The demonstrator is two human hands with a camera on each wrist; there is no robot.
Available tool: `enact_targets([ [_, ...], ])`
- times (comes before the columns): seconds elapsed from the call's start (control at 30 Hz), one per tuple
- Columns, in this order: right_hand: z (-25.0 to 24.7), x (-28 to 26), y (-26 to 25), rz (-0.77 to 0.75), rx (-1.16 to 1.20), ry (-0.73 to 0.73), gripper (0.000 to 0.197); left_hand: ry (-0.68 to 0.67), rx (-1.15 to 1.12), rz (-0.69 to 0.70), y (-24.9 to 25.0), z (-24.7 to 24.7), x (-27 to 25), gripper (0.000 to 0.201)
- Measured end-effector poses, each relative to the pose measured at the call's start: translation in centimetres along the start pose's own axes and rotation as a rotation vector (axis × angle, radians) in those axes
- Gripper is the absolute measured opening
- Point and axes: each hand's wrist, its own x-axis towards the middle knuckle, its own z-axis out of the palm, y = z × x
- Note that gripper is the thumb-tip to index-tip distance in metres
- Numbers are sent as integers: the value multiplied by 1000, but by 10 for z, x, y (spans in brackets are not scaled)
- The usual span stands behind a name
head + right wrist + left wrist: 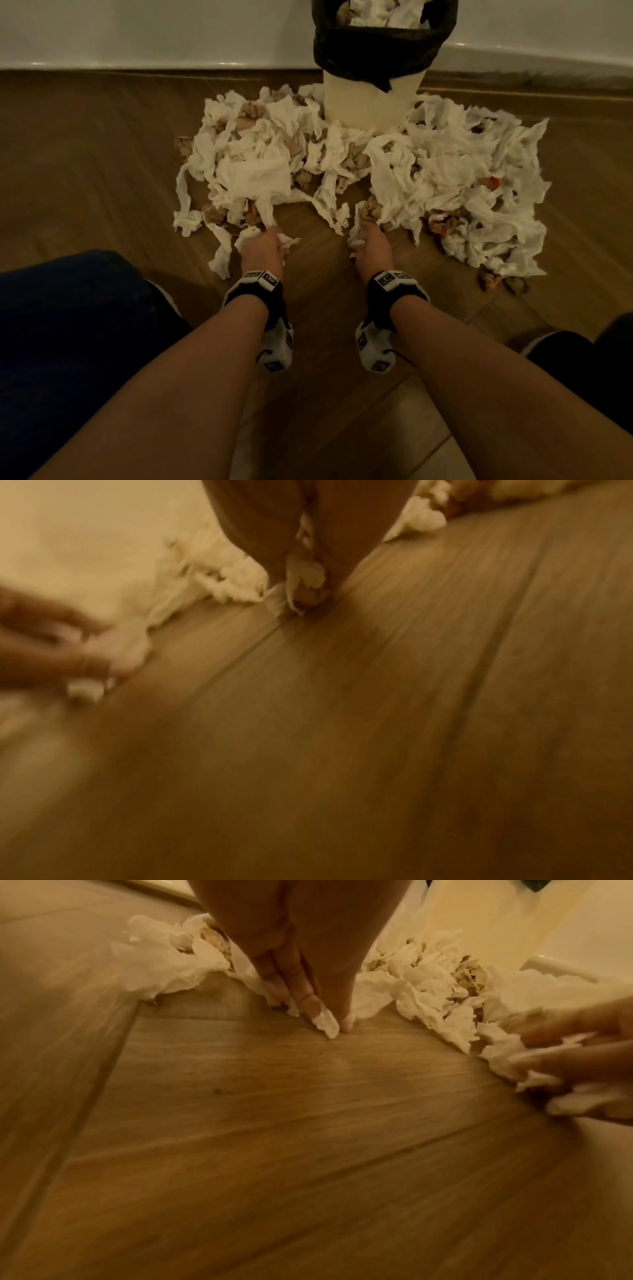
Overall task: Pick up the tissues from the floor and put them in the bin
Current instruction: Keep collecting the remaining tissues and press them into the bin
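The left hand (pixel 262 248) grips a wad of tissues (pixel 342 164) at the heap's six-o'clock edge; the right hand (pixel 371 248) clutches another wad just beside it. The heap lies on the wooden floor (pixel 102 154), ringing the bin (pixel 373 99) at twelve o'clock, itself holding tissues.

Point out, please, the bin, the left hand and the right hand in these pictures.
bin (pixel 373 102), head view, on its pale front wall below the black liner.
left hand (pixel 262 248), head view, on the back of the hand gripping tissue.
right hand (pixel 371 248), head view, on the back of the hand gripping tissue.
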Motion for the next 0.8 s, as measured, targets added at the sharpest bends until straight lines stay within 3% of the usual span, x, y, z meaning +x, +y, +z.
enact_targets([
  [0.07, -3, 2, 1, 80, 31, 15, 38, -49, 82, -19, 2, 1, 0, 42],
  [0.17, -11, -1, 3, 176, 241, -1, 32, -87, 170, 2, 5, 3, -6, 34],
  [0.3, -43, -5, 4, 411, 596, -32, 38, -18, 190, 150, 7, 1, -13, 34],
  [0.43, -73, -22, 15, 603, 1107, -61, 36, 48, 30, 198, 16, -16, -14, 39],
  [0.5, -82, -34, 23, 628, 1177, -65, 43, 100, -53, 167, 24, -25, -14, 38],
  [0.6, -87, -52, 28, 596, 1197, -106, 38, 121, -230, 38, 34, -35, -15, 41],
  [0.7, -92, -63, 27, 593, 1308, -139, 32, 39, -519, -122, 48, -42, -19, 46],
  [0.8, -103, -70, 14, 536, 1267, -234, 17, -113, -786, -165, 68, -47, -25, 47],
])
